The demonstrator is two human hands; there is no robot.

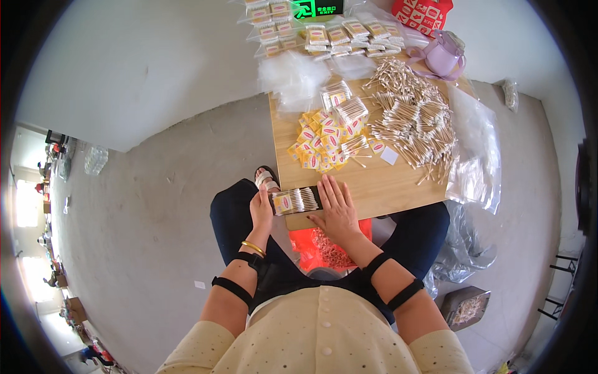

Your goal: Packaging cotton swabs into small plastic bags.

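At the table's near left corner, my left hand (261, 210) grips the end of a small clear pack of cotton swabs (305, 199) with a yellow-and-white card (283, 202) in it. The pack lies on a flat black piece, whose right end goes under my right hand (338, 207). That hand is flat on the tabletop (386, 198), fingers stretched out, and I see nothing held in it. Beyond my hands lies a pile of yellow-and-white cards (317, 144), with two filled swab packs behind it. A large heap of loose cotton swabs (414, 118) spreads to the right.
Clear plastic bags (293, 81) lie at the far left, and a plastic sheet (476, 156) hangs over the right edge. Stacked swab packs (355, 31), a lilac jug (443, 55) and a red bag (423, 14) stand at the back. A bin (466, 308) sits on the floor.
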